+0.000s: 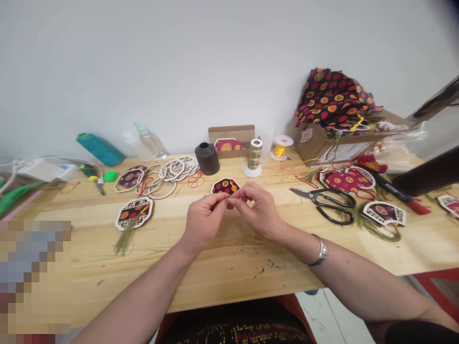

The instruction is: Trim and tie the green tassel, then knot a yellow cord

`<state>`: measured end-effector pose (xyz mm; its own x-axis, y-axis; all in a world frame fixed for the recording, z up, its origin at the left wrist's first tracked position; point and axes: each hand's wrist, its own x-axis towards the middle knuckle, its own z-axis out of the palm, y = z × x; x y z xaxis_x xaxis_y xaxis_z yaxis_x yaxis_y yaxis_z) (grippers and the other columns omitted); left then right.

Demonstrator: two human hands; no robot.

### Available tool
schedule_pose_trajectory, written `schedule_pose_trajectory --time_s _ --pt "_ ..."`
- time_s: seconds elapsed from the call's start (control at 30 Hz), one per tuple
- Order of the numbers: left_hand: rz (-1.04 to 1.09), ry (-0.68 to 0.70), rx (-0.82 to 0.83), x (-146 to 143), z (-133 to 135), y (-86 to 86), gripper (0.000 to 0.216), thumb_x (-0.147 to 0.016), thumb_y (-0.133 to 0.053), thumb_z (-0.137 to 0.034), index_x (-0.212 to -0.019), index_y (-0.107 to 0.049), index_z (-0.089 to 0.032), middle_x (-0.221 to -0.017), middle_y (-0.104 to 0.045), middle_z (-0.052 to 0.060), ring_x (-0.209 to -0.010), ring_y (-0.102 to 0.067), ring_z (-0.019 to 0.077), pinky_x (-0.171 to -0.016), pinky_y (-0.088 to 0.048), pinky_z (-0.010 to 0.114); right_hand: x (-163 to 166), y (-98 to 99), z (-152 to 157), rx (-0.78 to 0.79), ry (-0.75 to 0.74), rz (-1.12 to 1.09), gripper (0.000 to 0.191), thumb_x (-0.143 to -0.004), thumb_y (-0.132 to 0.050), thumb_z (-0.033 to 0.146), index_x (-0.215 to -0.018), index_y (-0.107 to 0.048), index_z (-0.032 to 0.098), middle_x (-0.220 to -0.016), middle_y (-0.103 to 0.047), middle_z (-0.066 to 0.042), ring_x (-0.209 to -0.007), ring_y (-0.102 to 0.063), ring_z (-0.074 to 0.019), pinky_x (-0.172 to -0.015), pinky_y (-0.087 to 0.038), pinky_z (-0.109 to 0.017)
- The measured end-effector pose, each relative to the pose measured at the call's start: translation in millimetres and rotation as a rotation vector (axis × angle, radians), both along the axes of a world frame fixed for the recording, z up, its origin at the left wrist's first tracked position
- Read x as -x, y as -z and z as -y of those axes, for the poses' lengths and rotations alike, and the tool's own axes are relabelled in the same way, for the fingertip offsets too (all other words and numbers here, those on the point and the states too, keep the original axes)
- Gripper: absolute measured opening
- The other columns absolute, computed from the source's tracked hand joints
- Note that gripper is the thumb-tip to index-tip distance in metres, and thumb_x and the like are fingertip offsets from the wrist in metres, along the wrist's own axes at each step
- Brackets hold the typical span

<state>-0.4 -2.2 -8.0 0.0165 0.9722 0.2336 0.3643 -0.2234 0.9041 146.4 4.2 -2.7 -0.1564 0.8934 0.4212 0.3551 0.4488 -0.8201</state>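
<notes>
My left hand and my right hand meet over the middle of the table, thumbs and forefingers pinched together. What lies between the fingertips is too small to make out. Just behind the fingertips shows the top of a black patterned ornament with a pale wooden rim; its lower part is hidden by my hands. To the left lies a similar framed ornament with a green tassel. Black-handled scissors lie to the right of my right hand, blades pointing left.
Behind my hands stand a black thread cone, a green thread spool and a yellow thread spool. Cut wooden frames are heaped at left. A cardboard box with patterned cloth stands back right, near a black pole.
</notes>
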Motion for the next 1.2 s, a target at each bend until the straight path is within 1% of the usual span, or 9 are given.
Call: schedule_pose_trajectory --time_s 0.13,0.27,0.43,0.6,0.87,1.03,1.2 --pt "-0.013 -0.015 0.008 1 0 1.7 0.017 -0.077 -0.06 -0.021 -0.086 -0.073 -0.016 -0.077 -0.075 0.002 -0.068 -0.067 0.0141 -0.068 -0.053 0.023 1 2.1 0 -0.025 0.021 -0.006 0.01 -0.078 -0.065 0.016 -0.069 -0.062 0.019 -0.067 -0.06 0.0 -0.068 -0.053 -0.0131 -0.065 -0.043 -0.028" --pt "-0.022 0.0 0.003 1 0 2.5 0.019 -0.079 -0.06 -0.023 -0.091 -0.074 -0.017 -0.079 -0.075 0.001 -0.07 -0.068 0.0142 -0.068 -0.053 0.023 1 4.6 -1 -0.068 0.038 -0.013 0.004 -0.077 -0.066 0.016 -0.076 -0.064 0.019 -0.069 -0.058 0.0 -0.069 -0.053 -0.013 -0.065 -0.043 -0.027" --pt "-0.047 0.012 -0.022 2 1 2.7 0.019 -0.08 -0.058 -0.023 -0.09 -0.074 -0.018 -0.079 -0.075 0.001 -0.07 -0.067 0.0135 -0.069 -0.053 0.023 0 3.9 -2 -0.105 0.0 -0.02 0.01 -0.078 -0.064 0.012 -0.085 -0.066 0.019 -0.075 -0.061 -0.001 -0.075 -0.055 -0.0136 -0.07 -0.045 -0.028" --pt "-0.084 0.017 -0.019 1 2 0.1 0.022 -0.081 -0.056 -0.022 -0.095 -0.073 -0.019 -0.084 -0.075 0.001 -0.074 -0.067 0.0137 -0.071 -0.052 0.022 0 4.1 -1 -0.092 -0.025 -0.002 0.011 -0.08 -0.062 0.013 -0.085 -0.068 0.02 -0.076 -0.063 -0.001 -0.076 -0.055 -0.0144 -0.072 -0.046 -0.029" --pt "-0.185 -0.007 -0.075 1 4 0.3 0.021 -0.082 -0.053 -0.022 -0.089 -0.073 -0.02 -0.08 -0.075 0.001 -0.071 -0.067 0.0141 -0.068 -0.052 0.022 -1 6.6 -1 -0.09 -0.035 0.028 0.01 -0.083 -0.058 0.016 -0.085 -0.067 0.019 -0.079 -0.065 -0.003 -0.08 -0.058 -0.0155 -0.075 -0.047 -0.031" --pt "-0.258 -0.023 -0.124 1 4 1.2 0.02 -0.083 -0.053 -0.023 -0.085 -0.072 -0.02 -0.078 -0.074 0.001 -0.071 -0.066 0.015 -0.068 -0.05 0.023 -1 7.6 -1 -0.185 -0.045 0.105 0.013 -0.084 -0.055 0.013 -0.085 -0.067 0.016 -0.08 -0.066 -0.006 -0.079 -0.057 -0.0159 -0.074 -0.047 -0.03" --pt "-0.352 -0.034 -0.154 0 4 0.6 0.02 -0.083 -0.052 -0.021 -0.085 -0.072 -0.02 -0.077 -0.074 0.002 -0.071 -0.066 0.0161 -0.068 -0.049 0.024 -1 11.0 -2 -0.269 -0.042 0.214 0.014 -0.086 -0.053 0.018 -0.087 -0.068 0.018 -0.078 -0.066 -0.006 -0.075 -0.056 -0.0165 -0.07 -0.047 -0.031"
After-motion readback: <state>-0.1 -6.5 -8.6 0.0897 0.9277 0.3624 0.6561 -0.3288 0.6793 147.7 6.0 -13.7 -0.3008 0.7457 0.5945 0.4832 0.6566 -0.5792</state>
